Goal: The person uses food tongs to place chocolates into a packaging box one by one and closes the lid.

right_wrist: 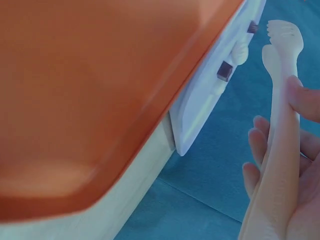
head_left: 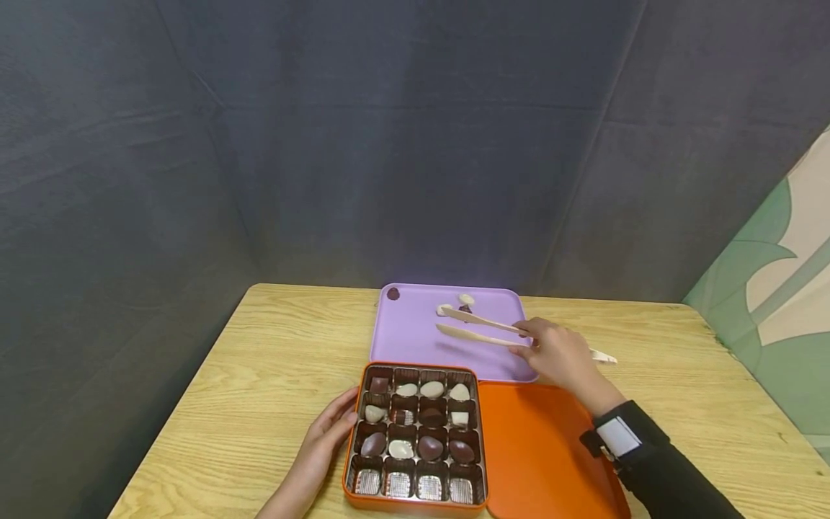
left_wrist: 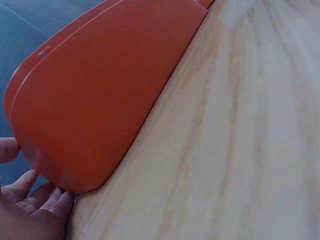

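Observation:
My right hand (head_left: 560, 353) holds wooden-looking tongs (head_left: 480, 319) over the purple tray (head_left: 408, 335); their arms are spread with nothing between the tips. Under and beyond the tips lie two white chocolates and a dark chocolate (head_left: 465, 308); another dark chocolate (head_left: 393, 293) sits in the far left corner. My left hand (head_left: 324, 429) touches the left side of an orange box (head_left: 483, 447), fingers against its wall in the left wrist view. Dark and white chocolates fill most of the box's compartments; the front row and one in the second row hold none.
An orange lid (head_left: 545, 440) lies right of the box, beneath my right forearm. The wooden table (head_left: 272, 346) extends on both sides. A dark curtain (head_left: 415, 144) hangs behind, and a patterned green wall (head_left: 772, 303) stands at the right.

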### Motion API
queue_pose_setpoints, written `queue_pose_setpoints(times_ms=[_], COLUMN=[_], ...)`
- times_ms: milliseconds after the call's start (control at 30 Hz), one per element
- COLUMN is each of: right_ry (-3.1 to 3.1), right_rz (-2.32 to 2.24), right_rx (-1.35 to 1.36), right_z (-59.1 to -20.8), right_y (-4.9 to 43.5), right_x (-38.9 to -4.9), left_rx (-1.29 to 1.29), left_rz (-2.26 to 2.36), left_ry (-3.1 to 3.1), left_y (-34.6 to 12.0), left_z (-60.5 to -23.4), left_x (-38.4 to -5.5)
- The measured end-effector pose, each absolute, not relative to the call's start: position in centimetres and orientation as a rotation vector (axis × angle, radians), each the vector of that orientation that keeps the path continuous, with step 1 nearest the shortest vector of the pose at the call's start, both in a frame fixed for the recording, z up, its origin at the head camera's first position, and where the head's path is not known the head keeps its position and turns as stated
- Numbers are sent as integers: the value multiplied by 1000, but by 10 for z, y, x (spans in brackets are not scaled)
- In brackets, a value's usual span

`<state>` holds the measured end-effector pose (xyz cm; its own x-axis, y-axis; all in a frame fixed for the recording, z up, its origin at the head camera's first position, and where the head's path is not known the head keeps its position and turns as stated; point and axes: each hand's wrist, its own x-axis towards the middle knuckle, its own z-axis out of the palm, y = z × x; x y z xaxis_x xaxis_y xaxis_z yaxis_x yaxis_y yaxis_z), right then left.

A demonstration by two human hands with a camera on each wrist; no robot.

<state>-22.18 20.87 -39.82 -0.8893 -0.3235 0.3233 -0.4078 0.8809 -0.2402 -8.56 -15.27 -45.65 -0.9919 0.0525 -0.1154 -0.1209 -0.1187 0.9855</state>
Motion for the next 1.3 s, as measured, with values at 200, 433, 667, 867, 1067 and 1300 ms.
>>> queue_pose_setpoints(times_ms=[200,433,667,867,1067,1300], right_ry=[-2749,-2736,-2738,-2786,-2789,-2784], right_rz=[436,414,376,389,387,350], right_rx=[547,567,544,508,514,530], right_z=[-404,-413,-419,-421,-423,-423], right_y=[200,188,184,184,184,183], right_x=[-241,-258,-267,-271,-273,-273], left_rx=[-59,-50,-52,-43,-37,-44], left_rz=[2277,2278,2261,2266,2267,2269], left_ry=[1983,1968,1974,1985,1983,1984], left_y=[-154,-156,-155,-154,-153,-154], left_z=[-457,-458,-459,-458,-457,-457], left_x=[-85,-84,-83,-83,-84,-85])
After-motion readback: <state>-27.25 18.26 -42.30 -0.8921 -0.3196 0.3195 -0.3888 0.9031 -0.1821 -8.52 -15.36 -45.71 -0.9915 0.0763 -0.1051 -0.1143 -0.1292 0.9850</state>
